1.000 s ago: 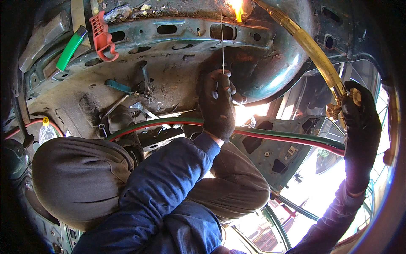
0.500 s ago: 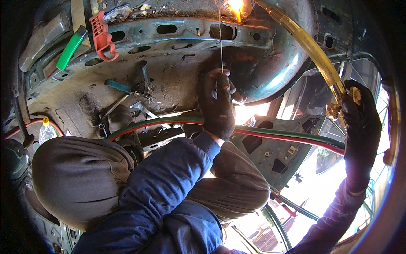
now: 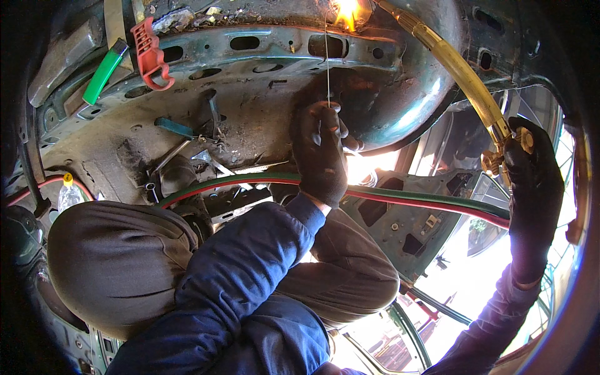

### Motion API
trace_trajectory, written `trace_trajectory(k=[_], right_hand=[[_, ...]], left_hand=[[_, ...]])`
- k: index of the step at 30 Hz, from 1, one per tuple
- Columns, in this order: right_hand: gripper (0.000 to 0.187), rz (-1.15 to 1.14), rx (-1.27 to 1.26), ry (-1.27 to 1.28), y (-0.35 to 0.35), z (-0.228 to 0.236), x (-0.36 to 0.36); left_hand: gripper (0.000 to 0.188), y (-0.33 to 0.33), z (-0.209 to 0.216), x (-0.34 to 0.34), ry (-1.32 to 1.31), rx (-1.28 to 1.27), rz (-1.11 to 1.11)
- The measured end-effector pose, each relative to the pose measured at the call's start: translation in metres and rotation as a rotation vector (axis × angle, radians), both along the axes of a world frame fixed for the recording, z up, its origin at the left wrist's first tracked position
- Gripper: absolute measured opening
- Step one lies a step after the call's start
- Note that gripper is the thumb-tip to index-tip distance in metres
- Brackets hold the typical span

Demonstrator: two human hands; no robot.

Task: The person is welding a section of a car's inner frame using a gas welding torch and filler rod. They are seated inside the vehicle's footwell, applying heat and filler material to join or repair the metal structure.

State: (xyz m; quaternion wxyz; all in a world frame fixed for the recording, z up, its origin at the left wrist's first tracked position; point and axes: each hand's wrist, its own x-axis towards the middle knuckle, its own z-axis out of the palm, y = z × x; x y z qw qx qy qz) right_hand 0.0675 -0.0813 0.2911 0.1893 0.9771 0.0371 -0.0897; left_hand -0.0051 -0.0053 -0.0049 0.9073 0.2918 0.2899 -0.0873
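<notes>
My left hand (image 3: 320,153), in a dark glove, pinches the lower end of a thin filler rod (image 3: 327,62). The rod stands nearly upright, its upper end beside a bright flame (image 3: 347,14). At the right, my gloved right hand (image 3: 532,169) is closed around the valve end of a brass gas welding torch (image 3: 459,69). The torch slants up and left, its tip by the flame. Brass valve knobs (image 3: 492,164) show beside my fingers. The flame plays on the car body panel (image 3: 275,47) where it meets a rounded dark wheel housing (image 3: 406,106).
Paired green and red hoses (image 3: 406,199) cross above my knees. A green lighter (image 3: 105,72) and a red plastic hook-shaped handle (image 3: 150,53) lie at upper left. Spanners (image 3: 169,156) and a clear bottle with a yellow cap (image 3: 69,194) are nearby. A detached panel (image 3: 419,225) leans at right.
The flame's shape flickers and the torch tip has shifted very slightly left. Both hands keep nearly the same place and the same hold.
</notes>
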Motion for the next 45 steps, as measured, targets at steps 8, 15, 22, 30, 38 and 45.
trace_trajectory(k=[8,15,22,30,38,45], right_hand=[[0.038,-0.171,0.033,-0.023,0.01,-0.005,0.002],[0.035,-0.053,-0.006,0.008,-0.001,-0.002,0.001],[0.035,-0.044,0.042,-0.022,-0.007,-0.003,-0.003],[0.036,-0.101,0.022,-0.012,-0.002,-0.002,-0.002],[0.035,0.039,0.009,0.058,-0.01,0.003,-0.003],[0.036,-0.144,0.047,0.013,-0.032,0.056,-0.01]], left_hand=[[0.028,-0.001,-0.004,0.0,0.019,-0.007,-0.012],[0.027,-0.002,-0.001,-0.001,0.01,0.03,-0.007],[0.028,-0.002,-0.001,-0.001,0.004,0.026,-0.001],[0.045,0.0,-0.004,-0.002,-0.01,0.065,-0.047],[0.027,-0.003,-0.002,-0.004,0.008,0.029,-0.008],[0.025,-0.001,0.005,-0.005,0.021,-0.04,-0.028]])
